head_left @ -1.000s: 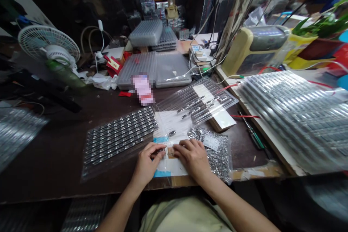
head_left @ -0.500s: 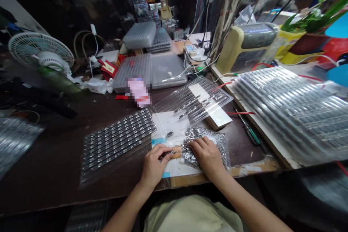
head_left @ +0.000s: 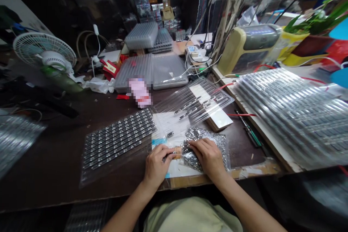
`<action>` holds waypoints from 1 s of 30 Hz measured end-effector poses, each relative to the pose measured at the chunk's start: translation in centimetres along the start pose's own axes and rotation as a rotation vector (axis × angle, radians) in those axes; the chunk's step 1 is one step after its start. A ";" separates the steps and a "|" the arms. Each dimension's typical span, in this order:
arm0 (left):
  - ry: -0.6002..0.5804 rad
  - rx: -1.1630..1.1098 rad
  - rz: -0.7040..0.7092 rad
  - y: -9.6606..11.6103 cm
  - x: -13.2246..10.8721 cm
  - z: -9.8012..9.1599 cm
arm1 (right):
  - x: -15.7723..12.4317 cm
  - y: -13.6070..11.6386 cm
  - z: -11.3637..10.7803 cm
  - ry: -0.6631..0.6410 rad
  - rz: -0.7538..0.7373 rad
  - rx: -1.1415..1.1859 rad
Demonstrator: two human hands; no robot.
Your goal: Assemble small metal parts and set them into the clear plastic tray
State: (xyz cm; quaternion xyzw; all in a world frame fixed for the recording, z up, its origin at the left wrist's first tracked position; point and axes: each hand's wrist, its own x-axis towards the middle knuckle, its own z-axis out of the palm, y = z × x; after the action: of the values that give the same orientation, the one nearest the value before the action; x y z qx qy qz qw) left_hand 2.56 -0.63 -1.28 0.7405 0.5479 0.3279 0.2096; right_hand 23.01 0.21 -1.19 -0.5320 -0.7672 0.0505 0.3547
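At the near edge of the dark brown wooden table, our left hand has its grip closed, thumb against fingers, on a small dark-and-silver metal piece, most of it hidden by the fingers. Its bare end meets a small light-brown block, which sits on a white sheet marked with blue tape. Our right hand rests over a clear plastic bag packed with tiny shiny silver parts, its fingertips bunched near the bag's left side; we cannot tell whether a part is pinched between them. To the left of our hands lies a clear ridged plastic tray, most of its grooves filled with rows of dark-and-silver metal pieces. Beyond our hands, a second clear ridged tray carries a few scattered pieces and lies over a long white box; one single dark metal piece lies nearer us, apart from those. To the right of the bag we see a green-handled screwdriver, and past it overlapping clear ridged trays.
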 end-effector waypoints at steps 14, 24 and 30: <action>0.141 -0.283 -0.104 -1.2 0.4 -0.8 | 1.2 -3.6 2.5 -0.210 0.035 0.079; 0.153 -0.290 -0.137 -1.2 0.3 -1.0 | 2.6 -2.0 0.2 -0.251 -0.192 -0.163; 0.162 -0.290 -0.144 -1.3 0.4 -1.1 | 3.8 -3.8 2.9 -0.395 -0.213 -0.315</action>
State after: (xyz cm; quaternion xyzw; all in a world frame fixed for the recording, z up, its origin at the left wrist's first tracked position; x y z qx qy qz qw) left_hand 0.92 0.06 -1.27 0.6324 0.5616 0.4464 0.2922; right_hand 17.66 2.70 0.24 -0.4768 -0.8715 -0.0041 0.1145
